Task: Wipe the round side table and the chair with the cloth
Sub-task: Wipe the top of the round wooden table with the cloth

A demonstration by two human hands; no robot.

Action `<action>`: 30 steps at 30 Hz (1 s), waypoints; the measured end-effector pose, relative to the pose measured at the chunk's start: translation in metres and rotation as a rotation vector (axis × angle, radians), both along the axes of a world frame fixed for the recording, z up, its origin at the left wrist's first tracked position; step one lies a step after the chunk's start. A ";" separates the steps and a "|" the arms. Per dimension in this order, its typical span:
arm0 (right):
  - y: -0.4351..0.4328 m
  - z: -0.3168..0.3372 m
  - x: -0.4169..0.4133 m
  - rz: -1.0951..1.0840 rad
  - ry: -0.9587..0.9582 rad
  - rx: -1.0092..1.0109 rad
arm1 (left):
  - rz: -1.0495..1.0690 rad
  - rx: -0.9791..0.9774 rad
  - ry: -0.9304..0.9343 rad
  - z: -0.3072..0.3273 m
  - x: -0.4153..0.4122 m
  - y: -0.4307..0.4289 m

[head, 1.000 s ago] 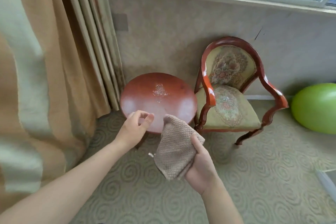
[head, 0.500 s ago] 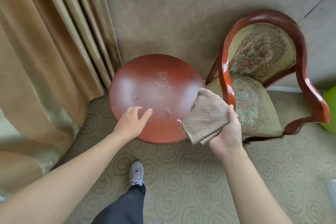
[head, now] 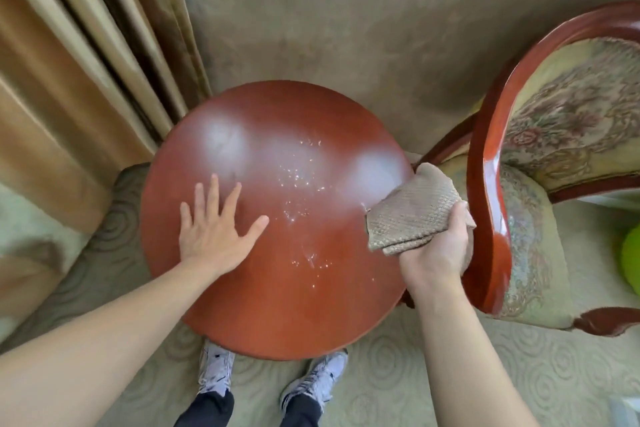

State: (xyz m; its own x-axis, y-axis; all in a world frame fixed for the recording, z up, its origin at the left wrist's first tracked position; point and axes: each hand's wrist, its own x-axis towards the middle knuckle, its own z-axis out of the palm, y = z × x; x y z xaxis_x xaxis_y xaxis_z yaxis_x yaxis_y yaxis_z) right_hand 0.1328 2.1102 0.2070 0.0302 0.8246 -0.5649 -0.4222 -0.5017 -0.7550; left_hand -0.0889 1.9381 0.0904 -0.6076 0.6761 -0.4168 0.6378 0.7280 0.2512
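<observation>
Overhead, patterned carpet (head: 398,367) and curtains (head: 69,80) surround the round red desk (head: 277,305), the chair (head: 491,184) touching its right edge. Droplets (head: 298,177) speckle its centre. Left hand (head: 214,229) lies flat, released; right hand (head: 438,250) grasps the folded cloth (head: 412,215) at the right edge.

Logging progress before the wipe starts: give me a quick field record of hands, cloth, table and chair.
left hand: flat, fingers spread, on the table top
right hand: gripping the cloth at the table's right edge
round side table: droplets and hazy patches across the top
chair: right of the table, close beside it
</observation>
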 end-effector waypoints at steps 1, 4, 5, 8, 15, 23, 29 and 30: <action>0.014 -0.008 -0.008 0.014 -0.037 0.024 | 0.016 -0.016 0.033 -0.011 -0.002 0.008; 0.052 -0.032 -0.032 0.069 -0.203 0.060 | 0.023 0.017 0.153 -0.037 -0.007 0.032; 0.064 -0.040 -0.041 0.113 -0.272 0.068 | 0.015 0.041 0.192 -0.043 -0.010 0.039; 0.099 -0.063 -0.069 0.229 -0.446 0.140 | 0.020 0.063 0.275 -0.057 -0.023 0.052; 0.152 -0.115 -0.135 0.364 -0.540 0.489 | 0.042 -0.015 0.298 -0.084 -0.036 0.048; 0.157 -0.172 -0.189 1.214 -1.097 0.906 | 0.062 -0.005 0.321 -0.085 -0.035 0.050; 0.140 -0.180 -0.193 1.487 -1.253 1.135 | 0.062 -0.018 0.310 -0.082 -0.033 0.051; 0.138 -0.180 -0.190 1.524 -1.231 1.156 | 0.060 -0.018 0.309 -0.082 -0.033 0.051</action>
State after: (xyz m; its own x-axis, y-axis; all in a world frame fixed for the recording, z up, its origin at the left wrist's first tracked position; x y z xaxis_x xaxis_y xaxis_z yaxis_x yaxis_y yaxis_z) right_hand -0.0571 2.2480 0.0268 -0.8851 0.4224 -0.1956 0.4655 0.8015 -0.3753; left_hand -0.1219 1.9893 0.0087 -0.7461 0.6294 -0.2174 0.6376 0.7694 0.0391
